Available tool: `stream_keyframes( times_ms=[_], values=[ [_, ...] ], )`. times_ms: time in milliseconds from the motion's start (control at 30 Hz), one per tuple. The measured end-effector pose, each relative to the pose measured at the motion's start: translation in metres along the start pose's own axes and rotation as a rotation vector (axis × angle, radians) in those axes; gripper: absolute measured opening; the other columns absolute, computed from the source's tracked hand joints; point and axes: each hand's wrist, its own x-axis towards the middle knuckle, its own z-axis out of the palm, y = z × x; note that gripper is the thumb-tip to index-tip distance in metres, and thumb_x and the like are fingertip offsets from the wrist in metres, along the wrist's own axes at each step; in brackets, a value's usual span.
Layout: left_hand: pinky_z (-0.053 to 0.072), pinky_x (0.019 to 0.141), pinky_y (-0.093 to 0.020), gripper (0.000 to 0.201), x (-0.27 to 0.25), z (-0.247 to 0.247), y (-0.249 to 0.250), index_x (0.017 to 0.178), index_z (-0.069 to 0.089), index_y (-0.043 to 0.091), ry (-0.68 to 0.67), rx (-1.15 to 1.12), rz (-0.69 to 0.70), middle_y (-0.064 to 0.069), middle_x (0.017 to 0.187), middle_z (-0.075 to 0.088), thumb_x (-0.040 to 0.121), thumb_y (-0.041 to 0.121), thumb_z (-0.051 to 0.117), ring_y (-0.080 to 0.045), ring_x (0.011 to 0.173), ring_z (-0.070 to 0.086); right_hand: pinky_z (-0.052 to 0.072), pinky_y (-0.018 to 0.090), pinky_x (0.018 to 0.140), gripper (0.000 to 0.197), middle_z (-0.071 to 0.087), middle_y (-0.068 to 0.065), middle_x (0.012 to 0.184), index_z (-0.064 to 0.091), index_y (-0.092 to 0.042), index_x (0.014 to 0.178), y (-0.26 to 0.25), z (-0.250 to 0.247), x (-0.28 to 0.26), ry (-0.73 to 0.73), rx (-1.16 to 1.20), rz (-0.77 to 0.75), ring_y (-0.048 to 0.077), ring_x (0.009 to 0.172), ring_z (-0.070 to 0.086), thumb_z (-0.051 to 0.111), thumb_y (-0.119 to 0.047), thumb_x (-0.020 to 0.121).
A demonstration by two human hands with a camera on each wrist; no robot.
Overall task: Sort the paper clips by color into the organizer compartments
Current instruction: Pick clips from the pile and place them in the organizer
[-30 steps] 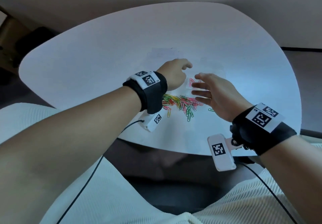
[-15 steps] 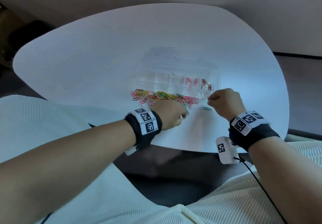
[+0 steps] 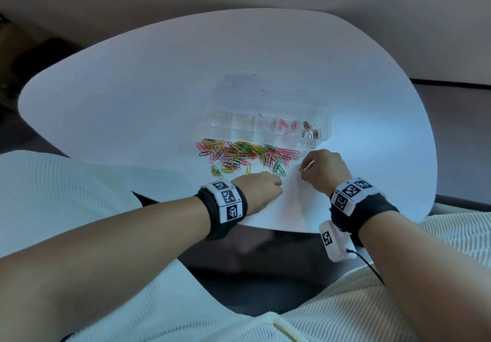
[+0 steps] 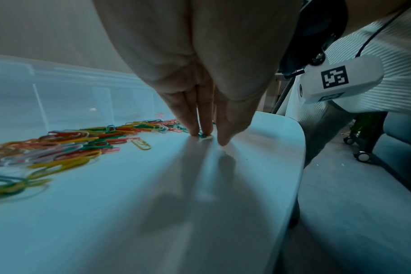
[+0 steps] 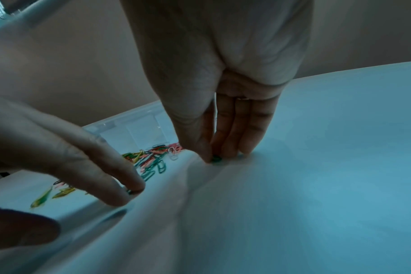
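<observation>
A clear organizer [image 3: 325, 118] lies on the white table [image 3: 132, 102]; pink clips [image 3: 283, 126] fill one compartment, dark red and white ones [image 3: 309, 131] the rightmost. A pile of mixed paper clips [image 3: 239, 155] lies in front of it. My left hand [image 3: 279, 182] is down at the pile's near right edge, fingertips [image 4: 195, 129] and thumb closing on a green clip [image 4: 202, 135]. My right hand [image 3: 303, 170], just right of the pile, pinches another green clip [image 5: 215, 158] against the table between thumb and fingers.
The table's rounded near edge [image 3: 279, 226] runs just behind both wrists. The organizer's left compartments [image 3: 231, 121] hold nothing I can see. A loose yellow clip [image 4: 141, 144] lies apart from the pile. Dark floor and a wall surround the table.
Both hands have pulled back from the organizer to the near side of the pile. Each has come down onto a green clip on the table.
</observation>
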Motion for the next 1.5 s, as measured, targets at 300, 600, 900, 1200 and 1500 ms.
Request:
stream_keyframes(
  times_ms=[300,600,900,1200,1500],
  values=[
    [0.041,0.073,-0.028,0.016,0.008,0.000,-0.006,0.095,0.057,0.015,-0.034,-0.071,-0.127,0.006,0.074,0.045,0.098,0.018,0.042,-0.021,0.087,0.050,0.046,0.024,0.062,0.004,0.069,0.004,0.085,0.069,-0.018,0.080,-0.003,0.007,-0.002,-0.030,0.009,0.012,0.021,0.075,0.062,0.070,-0.017,0.077],
    [0.048,0.070,-0.039,0.022,0.004,0.003,-0.015,0.110,0.055,0.009,0.092,-0.166,-0.158,-0.009,0.104,0.053,0.093,0.000,0.047,-0.029,0.088,0.055,0.050,0.027,0.063,0.026,0.066,0.006,0.083,0.065,-0.012,0.085,-0.007,0.011,-0.003,-0.099,-0.067,0.102,0.025,0.073,0.064,0.072,-0.034,0.074],
    [0.029,0.060,-0.030,0.026,0.008,-0.028,-0.020,0.067,0.043,0.010,0.302,-0.671,-0.435,-0.005,0.068,0.045,0.092,0.008,0.039,-0.023,0.066,0.038,0.033,0.025,0.049,0.025,0.052,0.004,0.061,0.047,-0.013,0.059,-0.013,0.004,-0.011,-0.179,0.196,-0.014,0.023,0.058,0.048,0.052,-0.018,0.083],
    [0.032,0.057,-0.029,0.026,0.025,-0.029,-0.017,0.063,0.042,0.017,0.280,-0.724,-0.565,-0.002,0.065,0.044,0.089,0.017,0.044,-0.025,0.066,0.039,0.016,0.020,0.044,0.026,0.036,0.006,0.060,0.034,-0.017,0.067,-0.014,-0.004,-0.009,-0.208,0.734,0.022,0.014,0.046,0.025,0.037,-0.003,0.089],
    [0.048,0.073,-0.031,0.026,0.029,-0.016,-0.019,0.114,0.062,0.028,0.299,-0.309,-0.481,-0.002,0.099,0.068,0.092,0.040,0.057,-0.026,0.093,0.063,0.039,0.027,0.060,0.014,0.056,-0.008,0.069,0.069,-0.029,0.086,-0.014,0.015,-0.007,0.007,0.025,-0.155,0.017,0.072,0.057,0.067,-0.042,0.081]
  ],
)
